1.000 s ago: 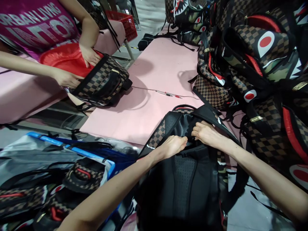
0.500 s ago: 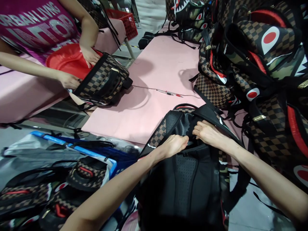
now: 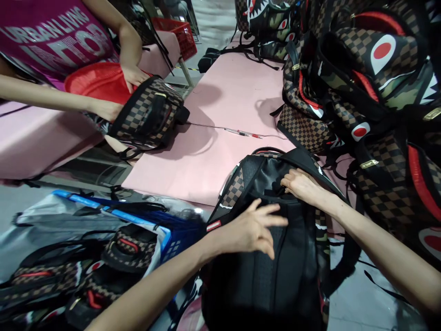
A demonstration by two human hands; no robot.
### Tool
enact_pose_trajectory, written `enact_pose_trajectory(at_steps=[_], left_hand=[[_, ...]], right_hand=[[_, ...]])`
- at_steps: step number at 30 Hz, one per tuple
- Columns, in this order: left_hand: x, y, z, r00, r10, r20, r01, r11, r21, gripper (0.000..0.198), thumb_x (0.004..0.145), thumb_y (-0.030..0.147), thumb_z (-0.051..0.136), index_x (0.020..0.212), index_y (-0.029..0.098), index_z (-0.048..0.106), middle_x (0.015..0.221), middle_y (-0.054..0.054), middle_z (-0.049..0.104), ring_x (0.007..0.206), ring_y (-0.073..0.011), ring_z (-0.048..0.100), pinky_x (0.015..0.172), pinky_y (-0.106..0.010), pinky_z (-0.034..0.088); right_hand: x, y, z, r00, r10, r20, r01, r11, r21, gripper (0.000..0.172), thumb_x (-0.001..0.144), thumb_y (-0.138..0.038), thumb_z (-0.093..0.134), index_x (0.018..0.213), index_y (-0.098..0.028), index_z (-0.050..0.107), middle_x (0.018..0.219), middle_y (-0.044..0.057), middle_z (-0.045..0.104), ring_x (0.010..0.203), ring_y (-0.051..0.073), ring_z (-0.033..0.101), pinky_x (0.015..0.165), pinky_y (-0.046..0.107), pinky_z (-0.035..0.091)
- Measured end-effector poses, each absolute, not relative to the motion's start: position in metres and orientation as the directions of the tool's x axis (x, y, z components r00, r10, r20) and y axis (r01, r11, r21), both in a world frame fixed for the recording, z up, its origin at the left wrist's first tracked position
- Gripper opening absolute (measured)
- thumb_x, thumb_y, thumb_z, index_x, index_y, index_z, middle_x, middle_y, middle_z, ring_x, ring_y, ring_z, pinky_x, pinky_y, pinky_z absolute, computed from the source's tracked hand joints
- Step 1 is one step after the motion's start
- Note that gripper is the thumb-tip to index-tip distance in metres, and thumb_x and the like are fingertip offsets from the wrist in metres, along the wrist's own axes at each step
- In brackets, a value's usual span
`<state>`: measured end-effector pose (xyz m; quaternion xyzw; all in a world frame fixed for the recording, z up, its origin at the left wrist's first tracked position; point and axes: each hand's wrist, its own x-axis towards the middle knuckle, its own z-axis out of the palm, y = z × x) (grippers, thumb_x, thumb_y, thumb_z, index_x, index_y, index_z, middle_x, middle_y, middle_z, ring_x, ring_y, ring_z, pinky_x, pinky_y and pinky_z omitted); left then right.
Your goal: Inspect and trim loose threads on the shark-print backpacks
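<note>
The black backpack [image 3: 275, 257] lies back-panel up at the near edge of the pink table [image 3: 220, 151], its lower half hanging toward the person, its checkered side panel and shoulder straps showing at the top. Sweeping from the left: a blue-rimmed bin [image 3: 113, 216] sits low beside the table with checkered bags [image 3: 120, 250] heaped in it. Above that, a co-worker in a magenta shirt [image 3: 51, 37] works a checkered backpack with a red lining [image 3: 144, 115] with both hands. A thin cord with a pen-like piece [image 3: 241, 133] lies across the bare middle of the table. Now to the action: the left hand [image 3: 251, 230] is spread flat, fingers splayed and gripping nothing, palm pressing on the padded back panel. The right hand [image 3: 303, 186] is curled at the top seam where the straps meet the bag, fingers pinched into the fold there; just what it nips, I cannot tell. To the far right, a pile of checkered and camouflage backpacks [image 3: 372, 82] is stacked high. By the look of it, this is the checking-over stage at the top of the back panel: one hand steadies, the other probes. The next move likely calls for keeping the panel pinned flat while the pinching fingers work along the seam.
</note>
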<state>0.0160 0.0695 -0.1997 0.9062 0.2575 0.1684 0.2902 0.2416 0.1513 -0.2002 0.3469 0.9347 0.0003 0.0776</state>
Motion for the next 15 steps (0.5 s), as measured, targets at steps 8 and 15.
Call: enact_pose_trajectory(at_steps=[8, 15], left_hand=[[0.011, 0.097, -0.201, 0.615, 0.774, 0.152, 0.74, -0.632, 0.23, 0.013, 0.078, 0.024, 0.061, 0.087, 0.015, 0.057, 0.082, -0.004, 0.064, 0.084, -0.0197, 0.057, 0.095, -0.044, 0.03], [0.0, -0.011, -0.125, 0.659, 0.51, 0.553, 0.618, -0.786, -0.013, 0.017, 0.086, 0.015, 0.044, 0.083, 0.022, 0.059, 0.076, 0.002, 0.067, 0.076, -0.0127, 0.057, 0.084, -0.032, 0.035]], right_hand=[[0.237, 0.134, -0.178, -0.684, 0.692, -0.231, 0.705, 0.708, 0.033, 0.006, 0.082, -0.019, 0.056, 0.086, -0.015, 0.058, 0.083, 0.007, 0.063, 0.079, 0.02, 0.057, 0.067, 0.028, 0.035], [0.251, 0.047, -0.099, -0.647, 0.755, -0.106, 0.756, 0.617, -0.217, 0.014, 0.085, -0.032, 0.055, 0.093, -0.021, 0.059, 0.081, 0.002, 0.064, 0.072, 0.016, 0.06, 0.059, 0.025, 0.036]])
